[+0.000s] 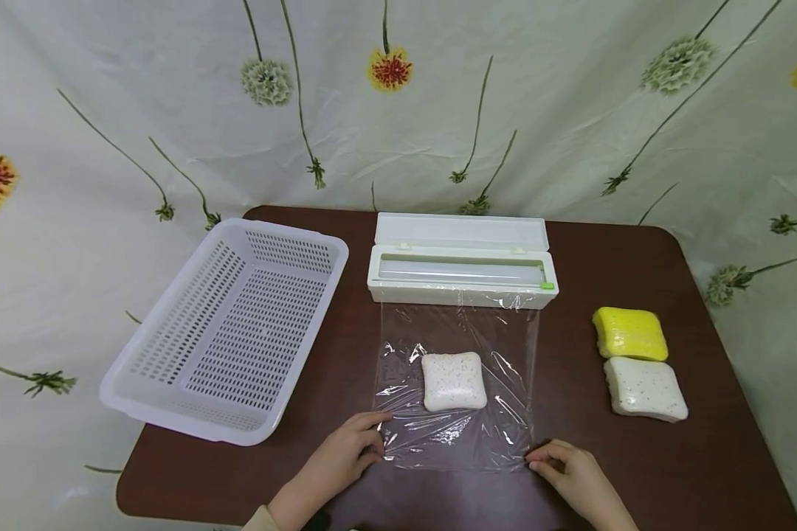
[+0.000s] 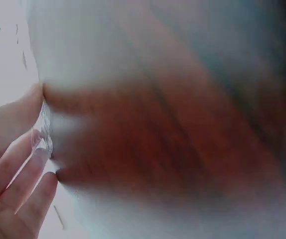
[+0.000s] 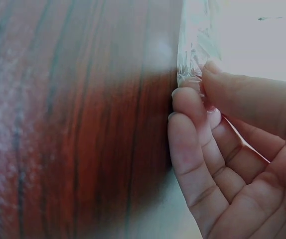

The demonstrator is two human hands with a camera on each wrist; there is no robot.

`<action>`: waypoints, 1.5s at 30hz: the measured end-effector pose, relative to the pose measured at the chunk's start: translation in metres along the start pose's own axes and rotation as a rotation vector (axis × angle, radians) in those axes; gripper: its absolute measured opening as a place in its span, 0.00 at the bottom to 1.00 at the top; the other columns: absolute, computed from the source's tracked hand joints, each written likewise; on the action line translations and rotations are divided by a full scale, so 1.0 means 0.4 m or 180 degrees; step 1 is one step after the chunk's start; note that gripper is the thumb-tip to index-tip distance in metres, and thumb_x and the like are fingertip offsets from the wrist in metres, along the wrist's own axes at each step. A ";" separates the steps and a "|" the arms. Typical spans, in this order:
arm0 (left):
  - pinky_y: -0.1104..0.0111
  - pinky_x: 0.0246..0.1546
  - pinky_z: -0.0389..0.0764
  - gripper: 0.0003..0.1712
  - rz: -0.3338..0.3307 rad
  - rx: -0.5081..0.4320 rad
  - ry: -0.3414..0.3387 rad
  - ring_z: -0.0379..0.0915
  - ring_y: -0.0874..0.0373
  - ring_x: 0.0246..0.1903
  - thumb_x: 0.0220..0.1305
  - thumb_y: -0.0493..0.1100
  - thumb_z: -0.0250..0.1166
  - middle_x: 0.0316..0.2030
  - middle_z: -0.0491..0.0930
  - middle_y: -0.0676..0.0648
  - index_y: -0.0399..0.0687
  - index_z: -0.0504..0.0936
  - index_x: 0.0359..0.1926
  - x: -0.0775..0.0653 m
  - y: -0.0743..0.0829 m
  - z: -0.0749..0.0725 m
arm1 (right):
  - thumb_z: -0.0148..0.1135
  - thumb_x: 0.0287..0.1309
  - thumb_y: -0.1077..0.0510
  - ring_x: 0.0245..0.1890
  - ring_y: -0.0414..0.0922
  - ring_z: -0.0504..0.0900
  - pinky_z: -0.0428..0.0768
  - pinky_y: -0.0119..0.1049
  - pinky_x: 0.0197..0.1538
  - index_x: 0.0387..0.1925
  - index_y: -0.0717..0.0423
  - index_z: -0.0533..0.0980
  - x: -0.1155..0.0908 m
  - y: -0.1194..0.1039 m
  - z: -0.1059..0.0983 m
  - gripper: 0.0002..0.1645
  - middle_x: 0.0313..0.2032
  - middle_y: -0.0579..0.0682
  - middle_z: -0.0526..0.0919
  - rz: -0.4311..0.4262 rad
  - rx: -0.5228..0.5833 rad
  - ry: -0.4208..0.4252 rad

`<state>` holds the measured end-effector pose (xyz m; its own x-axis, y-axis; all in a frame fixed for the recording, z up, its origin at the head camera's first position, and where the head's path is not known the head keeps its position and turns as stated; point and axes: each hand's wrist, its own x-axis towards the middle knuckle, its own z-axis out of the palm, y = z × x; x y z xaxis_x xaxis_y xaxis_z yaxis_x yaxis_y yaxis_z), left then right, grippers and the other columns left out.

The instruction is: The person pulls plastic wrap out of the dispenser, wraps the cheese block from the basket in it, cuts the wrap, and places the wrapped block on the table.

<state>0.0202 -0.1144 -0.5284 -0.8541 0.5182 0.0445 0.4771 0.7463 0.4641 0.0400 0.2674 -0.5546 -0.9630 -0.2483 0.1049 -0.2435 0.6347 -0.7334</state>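
A sheet of clear plastic wrap (image 1: pixel 452 450) stretches over the table toward me from the white wrap dispenser (image 1: pixel 465 295). On the sheet lies a white speckled sponge-like block (image 1: pixel 454 381) with rounded corners. At the sheet's near left edge my left hand (image 1: pixel 345 453) pinches the wrap; the left wrist view shows the crinkled film between thumb and fingers. My right hand (image 1: pixel 574 472) pinches the near right corner, and in the right wrist view the bunched film (image 3: pixel 195 55) rises from between thumb and forefinger.
The dispenser's lid (image 1: pixel 461 231) is raised, showing the roll (image 1: pixel 461 273). A white perforated basket (image 1: pixel 312 354) stands at the left. A yellow block (image 1: pixel 631 333) and another white speckled block (image 1: pixel 646 389), both shiny with film, lie at the right. A flowered cloth (image 1: pixel 438 110) hangs behind the table.
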 end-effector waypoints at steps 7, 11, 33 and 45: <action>0.62 0.50 0.82 0.16 0.0149 0.0072 0.0260 0.77 0.52 0.56 0.55 0.32 0.71 0.54 0.81 0.46 0.53 0.72 0.29 0.000 -0.007 0.001 | 0.74 0.47 0.64 0.30 0.23 0.73 0.74 0.25 0.30 0.27 0.46 0.83 -0.003 -0.002 0.000 0.09 0.28 0.39 0.84 -0.0086 0.0033 0.0057; 0.66 0.43 0.83 0.14 0.0119 0.0124 0.0420 0.81 0.57 0.48 0.59 0.33 0.68 0.47 0.84 0.50 0.52 0.70 0.31 0.002 -0.006 -0.002 | 0.74 0.47 0.65 0.31 0.24 0.74 0.75 0.26 0.31 0.27 0.45 0.83 -0.004 -0.011 0.000 0.10 0.28 0.36 0.83 -0.0057 0.0063 0.0070; 0.74 0.37 0.80 0.14 0.0362 0.0375 0.1207 0.78 0.65 0.36 0.53 0.32 0.73 0.33 0.81 0.58 0.54 0.82 0.36 0.048 -0.008 -0.074 | 0.72 0.41 0.77 0.32 0.26 0.77 0.73 0.15 0.36 0.33 0.47 0.84 0.034 -0.067 -0.057 0.23 0.31 0.37 0.82 -0.0395 0.0150 0.0980; 0.76 0.25 0.72 0.08 -0.0332 0.0094 0.1457 0.66 0.68 0.25 0.55 0.36 0.73 0.28 0.79 0.56 0.51 0.84 0.35 0.129 0.001 -0.087 | 0.70 0.50 0.73 0.25 0.26 0.76 0.75 0.17 0.28 0.34 0.58 0.85 0.129 -0.079 -0.047 0.10 0.29 0.45 0.81 0.0321 0.0152 0.1465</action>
<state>-0.0307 -0.1020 -0.4951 -0.8982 0.2073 0.3877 0.3839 0.7995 0.4618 -0.0042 0.2483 -0.5134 -0.9353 0.1698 0.3106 -0.1511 0.6020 -0.7840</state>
